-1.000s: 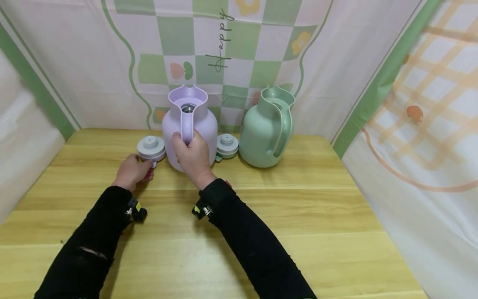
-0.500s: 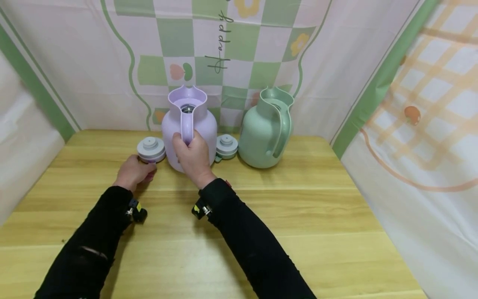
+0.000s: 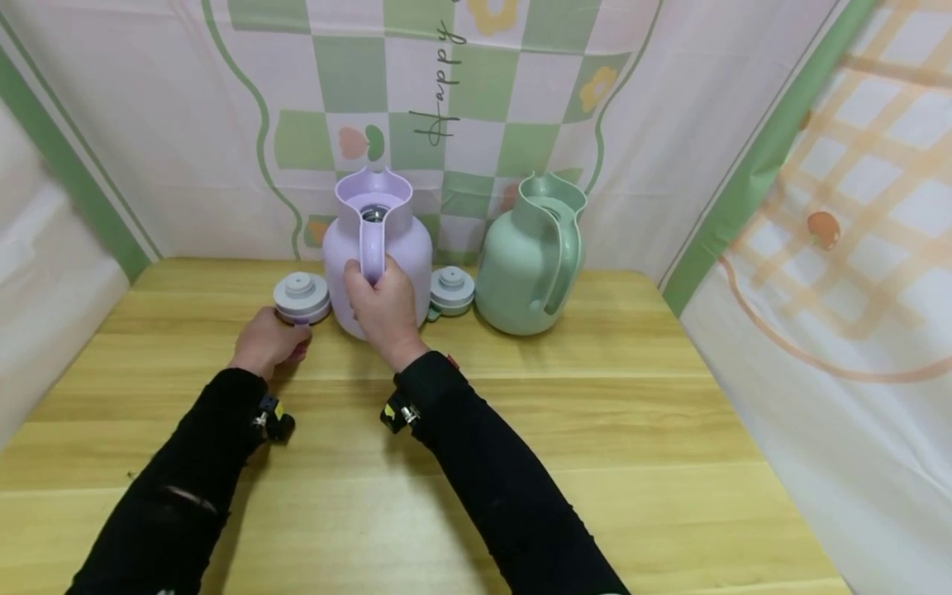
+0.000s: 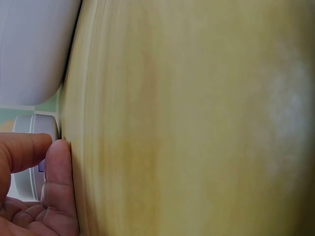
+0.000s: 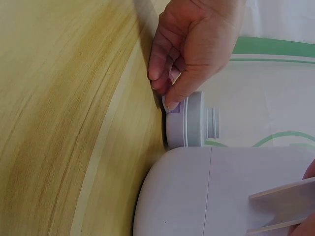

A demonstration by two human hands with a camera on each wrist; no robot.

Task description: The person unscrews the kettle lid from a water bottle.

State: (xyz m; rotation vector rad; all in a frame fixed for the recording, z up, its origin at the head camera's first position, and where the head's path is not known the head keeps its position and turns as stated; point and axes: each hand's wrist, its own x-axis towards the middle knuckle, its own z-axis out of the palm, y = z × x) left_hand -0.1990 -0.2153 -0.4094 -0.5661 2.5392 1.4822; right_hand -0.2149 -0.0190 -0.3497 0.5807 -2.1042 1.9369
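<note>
In the head view my right hand [image 3: 387, 314] grips the handle of a lilac thermos jug [image 3: 412, 248], which stands upright with its mouth uncovered. Left of the jug sits a grey-and-lilac jug lid [image 3: 301, 289] on the table. My left hand [image 3: 268, 342] is at the lid's near side, its thumb and a finger pinching the small purple tab. In the left wrist view the fingers largely cover that tab on the lid [image 4: 33, 184]. The right wrist view shows the left hand [image 5: 197, 44] with the thumb on the tab, and the lid [image 5: 192, 123] beside the lilac jug [image 5: 182, 191].
A green thermos jug [image 3: 513, 273] stands on the right, its handle turned toward the near right. Another grey lid [image 3: 452, 287] with a green tab lies between the two jugs. Behind the wooden table [image 3: 461, 463] hangs a patterned cloth [image 3: 416, 74].
The purple tab of the lid, more visible a second ago, is now mostly covered by my left fingers. My right hand keeps its hold on the jug handle.
</note>
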